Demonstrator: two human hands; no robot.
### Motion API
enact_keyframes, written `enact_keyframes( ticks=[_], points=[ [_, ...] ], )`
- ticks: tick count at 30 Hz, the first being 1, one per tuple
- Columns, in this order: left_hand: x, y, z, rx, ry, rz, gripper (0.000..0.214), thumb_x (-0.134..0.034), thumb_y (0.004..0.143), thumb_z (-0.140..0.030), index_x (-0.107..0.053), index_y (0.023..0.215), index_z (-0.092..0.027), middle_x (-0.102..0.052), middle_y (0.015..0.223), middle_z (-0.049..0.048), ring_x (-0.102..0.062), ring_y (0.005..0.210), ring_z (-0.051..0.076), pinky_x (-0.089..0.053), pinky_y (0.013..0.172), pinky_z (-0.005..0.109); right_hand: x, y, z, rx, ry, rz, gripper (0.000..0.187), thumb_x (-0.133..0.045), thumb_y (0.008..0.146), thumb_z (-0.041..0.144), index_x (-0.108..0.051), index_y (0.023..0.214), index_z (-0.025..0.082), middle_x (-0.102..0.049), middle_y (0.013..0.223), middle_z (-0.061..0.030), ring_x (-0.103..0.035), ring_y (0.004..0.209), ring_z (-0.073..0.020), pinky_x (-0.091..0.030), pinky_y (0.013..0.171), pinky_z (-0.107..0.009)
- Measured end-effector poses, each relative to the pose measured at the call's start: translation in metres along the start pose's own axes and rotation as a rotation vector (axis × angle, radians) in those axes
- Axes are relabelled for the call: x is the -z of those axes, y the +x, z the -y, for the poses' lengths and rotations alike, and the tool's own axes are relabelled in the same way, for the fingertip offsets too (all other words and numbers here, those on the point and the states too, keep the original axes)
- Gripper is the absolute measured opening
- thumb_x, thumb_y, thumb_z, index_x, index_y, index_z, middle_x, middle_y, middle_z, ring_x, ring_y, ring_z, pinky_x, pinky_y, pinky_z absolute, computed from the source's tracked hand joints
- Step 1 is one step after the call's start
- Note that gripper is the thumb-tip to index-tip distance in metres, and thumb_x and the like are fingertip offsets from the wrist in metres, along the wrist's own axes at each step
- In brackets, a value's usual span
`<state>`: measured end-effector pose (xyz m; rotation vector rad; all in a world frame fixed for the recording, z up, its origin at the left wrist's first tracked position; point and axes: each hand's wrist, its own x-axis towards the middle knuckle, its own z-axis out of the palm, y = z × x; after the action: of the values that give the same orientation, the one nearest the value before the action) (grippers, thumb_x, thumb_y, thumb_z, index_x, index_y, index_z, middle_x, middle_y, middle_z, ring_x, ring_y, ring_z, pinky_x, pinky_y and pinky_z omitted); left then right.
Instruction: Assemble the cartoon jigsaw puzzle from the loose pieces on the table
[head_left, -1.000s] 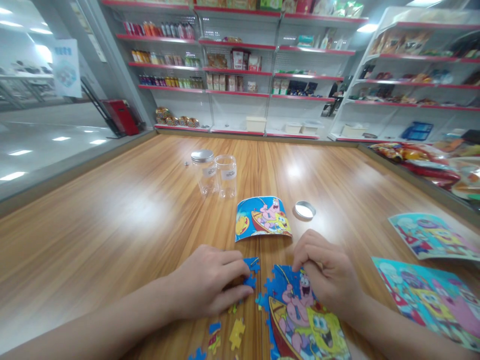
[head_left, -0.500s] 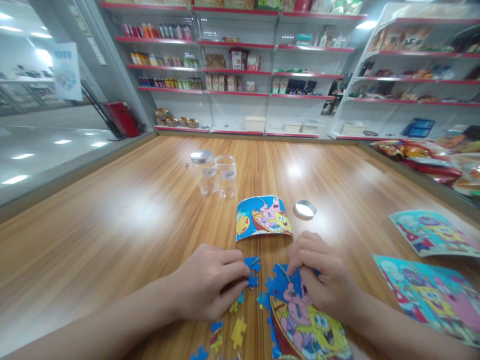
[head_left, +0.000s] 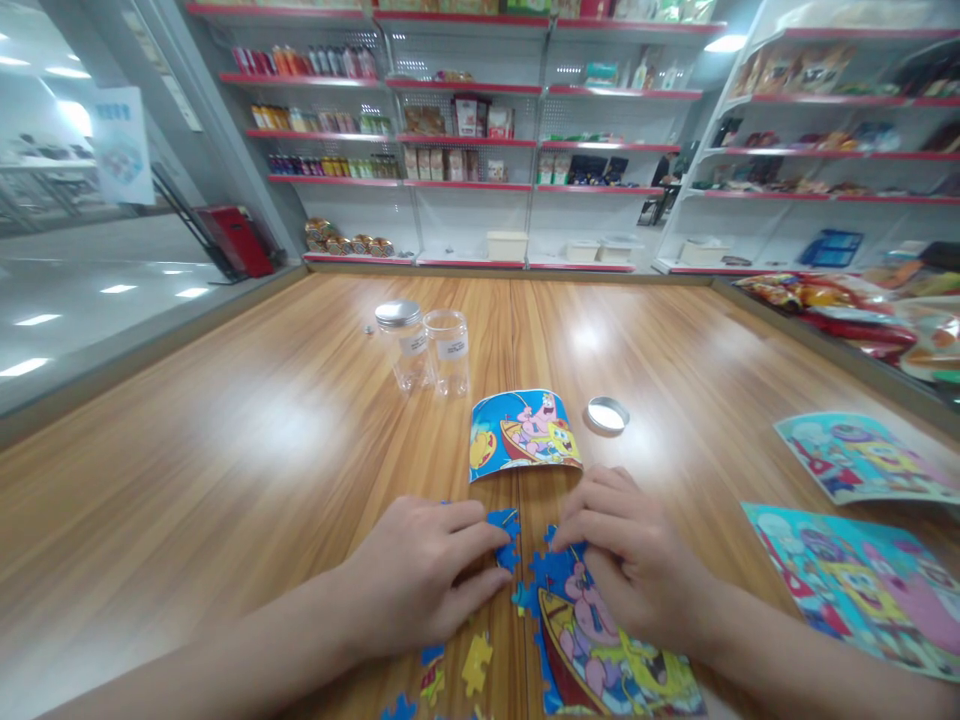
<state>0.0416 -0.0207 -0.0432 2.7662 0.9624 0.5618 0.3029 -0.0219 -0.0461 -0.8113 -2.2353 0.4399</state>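
My left hand [head_left: 439,565] rests on the table with its fingertips and thumb on a small group of joined blue puzzle pieces [head_left: 507,522]. My right hand [head_left: 630,545] is bent over the upper part of a partly assembled jigsaw puzzle [head_left: 577,640], its fingertips pressed at the top left edge; they hide part of the picture. A narrow gap separates the blue group from the puzzle. Loose pieces lie below my left hand, among them a yellow piece [head_left: 477,663] and a blue piece [head_left: 399,708]. Behind the hands stands a curved picture card [head_left: 525,435] showing the same boat scene.
A lidded clear jar [head_left: 405,350] and an uncovered jar [head_left: 448,355] stand farther back. A silver lid [head_left: 607,415] lies right of the card. Two more picture cards, one nearer [head_left: 855,590] and one farther [head_left: 862,455], lie at the right. Shelves with goods line the back.
My right fingertips have shifted left along the puzzle's top edge. My left thumb and fingers have slid slightly right onto the blue pieces. The camera view has turned slightly.
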Motion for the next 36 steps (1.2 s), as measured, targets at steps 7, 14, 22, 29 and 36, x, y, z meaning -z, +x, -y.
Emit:
enact_keyframes(
  ticks=[7,14,22,29,36],
  points=[
    [-0.004,0.0,0.002,0.015,-0.001,-0.034,0.018,-0.052,0.1,-0.03,-0.068,0.095,-0.023,-0.065,0.076,-0.001,-0.062,0.063,0.015,-0.04,0.053,0.027,-0.001,0.0,0.0,0.01,-0.022,0.048,0.03,-0.048,0.079,-0.001,-0.067,0.089,0.02,-0.062,0.085,-0.0037,-0.052,0.084,-0.0207,-0.036,0.074,-0.04],
    [0.001,-0.003,0.006,0.08,0.012,-0.001,0.016,-0.059,0.097,-0.035,-0.068,0.097,-0.022,-0.068,0.079,-0.0001,-0.066,0.066,0.017,-0.044,0.057,0.027,-0.002,0.0,0.0,0.017,-0.016,0.025,0.028,-0.049,0.078,-0.001,-0.065,0.087,0.019,-0.061,0.083,-0.0028,-0.051,0.082,-0.0196,-0.035,0.074,-0.038],
    [0.011,0.001,0.012,0.067,-0.029,0.043,0.014,-0.055,0.098,-0.027,-0.069,0.101,-0.025,-0.071,0.085,-0.0003,-0.068,0.071,0.017,-0.046,0.06,0.027,-0.003,-0.001,0.0,0.01,-0.005,0.013,0.025,-0.05,0.079,0.0,-0.066,0.085,0.019,-0.061,0.082,-0.0029,-0.05,0.082,-0.0196,-0.035,0.073,-0.037],
    [0.009,0.002,0.005,-0.024,0.08,0.084,0.019,-0.05,0.101,-0.028,-0.067,0.096,-0.022,-0.064,0.076,-0.0004,-0.062,0.062,0.015,-0.04,0.052,0.027,-0.004,0.0,0.0,0.015,-0.006,0.016,0.027,-0.05,0.077,-0.001,-0.067,0.085,0.019,-0.062,0.083,-0.0038,-0.05,0.082,-0.0201,-0.037,0.073,-0.037],
    [0.006,0.006,0.001,-0.217,0.344,0.079,0.024,-0.045,0.102,-0.023,-0.06,0.084,-0.018,-0.058,0.072,0.0005,-0.055,0.055,0.016,-0.036,0.046,0.03,-0.005,0.003,0.003,0.046,-0.054,0.075,0.037,-0.051,0.076,0.0,-0.073,0.096,0.021,-0.063,0.087,-0.0057,-0.048,0.083,-0.0215,-0.039,0.073,-0.038]
  ],
)
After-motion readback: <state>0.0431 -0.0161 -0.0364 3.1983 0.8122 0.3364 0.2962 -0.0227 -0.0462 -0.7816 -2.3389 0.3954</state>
